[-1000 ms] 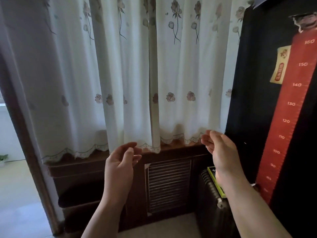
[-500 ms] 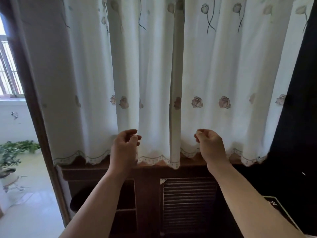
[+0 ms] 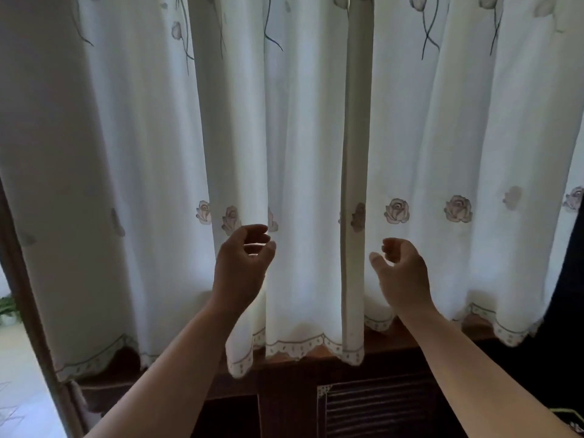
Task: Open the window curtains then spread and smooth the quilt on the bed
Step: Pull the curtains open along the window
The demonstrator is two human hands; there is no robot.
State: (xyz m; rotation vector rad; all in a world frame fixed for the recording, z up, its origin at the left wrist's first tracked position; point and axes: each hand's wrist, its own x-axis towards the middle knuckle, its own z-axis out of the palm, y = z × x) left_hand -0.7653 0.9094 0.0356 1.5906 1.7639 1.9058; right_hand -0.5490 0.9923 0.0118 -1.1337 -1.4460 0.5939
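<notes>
Two white curtain panels with embroidered roses and scalloped hems hang closed over the window. The left curtain [image 3: 303,153] and the right curtain [image 3: 442,137] meet at a folded edge in the middle. My left hand [image 3: 243,263] is raised in front of the left panel with its fingers loosely curled and light showing between thumb and fingers. My right hand [image 3: 403,271] hovers just right of the folded edge, fingers curled and thumb out. Neither hand holds cloth. No bed or quilt is in view.
A dark wooden sill [image 3: 401,349] runs under the hems, above a cabinet with a louvred door [image 3: 379,406]. A brown door frame [image 3: 28,295] stands at the left, with a bright floor and a green plant [image 3: 6,308] beyond. Dark furniture [image 3: 568,311] borders the right.
The view has moved closer to the curtains. Both hands have risen from near the hem to just below the row of roses, and their fingers have loosened from a tighter curl.
</notes>
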